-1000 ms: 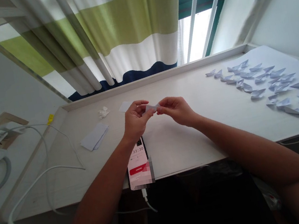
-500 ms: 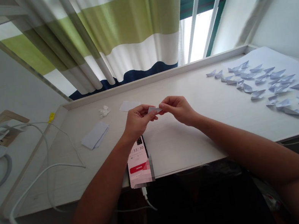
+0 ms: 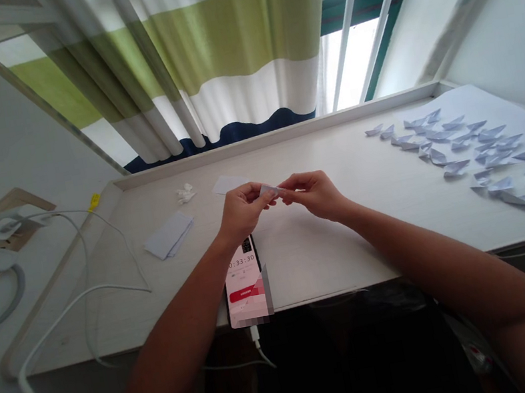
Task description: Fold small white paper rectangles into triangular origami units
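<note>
A small folded piece of white paper (image 3: pixel 269 190) is held up over the middle of the desk, between my two hands. My left hand (image 3: pixel 241 212) pinches its left part between thumb and fingers. From the other side, my right hand (image 3: pixel 313 194) grips the paper's right end with thumb and fingertips closed. The fingers hide much of the paper, so its exact folded shape does not show. Below my left wrist lies a phone (image 3: pixel 244 288) with a timer on its screen and a cable plugged into its lower end.
Several folded paper boats (image 3: pixel 459 141) cover the desk's right side, partly on a large white sheet (image 3: pixel 474 101). Left of my hands lie folded paper sheets (image 3: pixel 169 234), a crumpled paper bit (image 3: pixel 185 193) and a flat paper piece (image 3: pixel 228 183). White cables (image 3: pixel 84 295) run along the left edge.
The paper has tilted slightly between my fingers, and my right fingers have straightened a little along its right end. The whole view has shifted slightly.
</note>
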### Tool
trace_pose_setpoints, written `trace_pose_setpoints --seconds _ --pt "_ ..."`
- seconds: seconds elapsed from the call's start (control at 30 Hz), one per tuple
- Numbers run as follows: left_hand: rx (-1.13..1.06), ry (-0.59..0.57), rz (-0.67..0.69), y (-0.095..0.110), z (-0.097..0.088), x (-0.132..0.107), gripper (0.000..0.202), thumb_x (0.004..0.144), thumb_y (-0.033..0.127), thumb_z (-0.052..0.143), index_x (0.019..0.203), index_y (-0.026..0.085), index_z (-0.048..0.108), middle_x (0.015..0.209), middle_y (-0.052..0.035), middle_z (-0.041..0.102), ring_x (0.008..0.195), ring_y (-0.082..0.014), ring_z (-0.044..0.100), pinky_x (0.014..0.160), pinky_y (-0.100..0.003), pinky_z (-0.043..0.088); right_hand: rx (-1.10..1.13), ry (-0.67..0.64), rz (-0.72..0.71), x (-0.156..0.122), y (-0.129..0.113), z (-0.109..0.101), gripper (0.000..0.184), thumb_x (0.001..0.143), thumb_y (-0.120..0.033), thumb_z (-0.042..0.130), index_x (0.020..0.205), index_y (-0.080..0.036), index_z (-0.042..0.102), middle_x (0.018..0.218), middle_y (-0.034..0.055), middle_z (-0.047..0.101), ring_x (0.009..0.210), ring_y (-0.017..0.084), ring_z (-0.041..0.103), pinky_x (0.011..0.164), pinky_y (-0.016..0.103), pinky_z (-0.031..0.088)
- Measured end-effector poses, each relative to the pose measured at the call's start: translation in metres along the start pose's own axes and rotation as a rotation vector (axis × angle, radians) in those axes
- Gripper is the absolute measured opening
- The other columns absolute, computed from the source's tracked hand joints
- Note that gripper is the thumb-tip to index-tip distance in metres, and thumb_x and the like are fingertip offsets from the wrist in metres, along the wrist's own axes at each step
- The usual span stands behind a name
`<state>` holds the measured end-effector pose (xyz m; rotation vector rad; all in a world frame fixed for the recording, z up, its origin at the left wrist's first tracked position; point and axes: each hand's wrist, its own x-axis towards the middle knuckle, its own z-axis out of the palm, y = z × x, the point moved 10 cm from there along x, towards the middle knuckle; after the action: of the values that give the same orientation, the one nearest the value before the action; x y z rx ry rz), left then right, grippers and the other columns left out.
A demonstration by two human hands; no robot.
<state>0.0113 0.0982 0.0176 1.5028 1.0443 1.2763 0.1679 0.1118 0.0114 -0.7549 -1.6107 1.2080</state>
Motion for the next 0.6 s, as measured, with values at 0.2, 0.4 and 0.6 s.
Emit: trace_pose_setpoints --seconds 0.2,0.4,0.6 --pt "-0.002 0.008 0.005 0.0 -0.002 0.0 0.024 0.078 0.037 0.092 0.085 0.016 0.082 0.076 -0.0065 0.08 0.071 -0.0178 0.073 0.072 -0.033 0.06 0.006 -0.044 0.033 0.0 0.003 0.003 0.048 0.083 -0.066 0.086 0.084 -0.018 0.084 0.082 0.0073 0.08 0.077 0.019 0.073 0.077 0.038 0.064" --pt "0.015 -0.018 0.036 0.003 0.002 -0.001 0.025 0.08 0.038 0.09 0.091 0.017 0.084 0.081 -0.0053 0.08 0.072 -0.0181 0.073 0.072 -0.034 0.062 0.069 -0.118 0.114 0.001 0.012 0.009 0.054 0.081 -0.071 0.085 0.087 -0.017 0.083 0.085 0.0086 0.082 0.077 0.019 0.075 0.08 0.039 0.066" --pt "0.078 0.003 0.063 0.007 0.001 -0.002 0.035 0.081 0.035 0.089 0.109 0.018 0.076 0.09 -0.0051 0.078 0.076 -0.0178 0.074 0.072 -0.032 0.06 -0.112 -0.045 0.018 0.001 0.001 0.002 0.053 0.085 -0.07 0.081 0.08 -0.018 0.077 0.075 0.0067 0.078 0.069 0.019 0.072 0.069 0.034 0.06"
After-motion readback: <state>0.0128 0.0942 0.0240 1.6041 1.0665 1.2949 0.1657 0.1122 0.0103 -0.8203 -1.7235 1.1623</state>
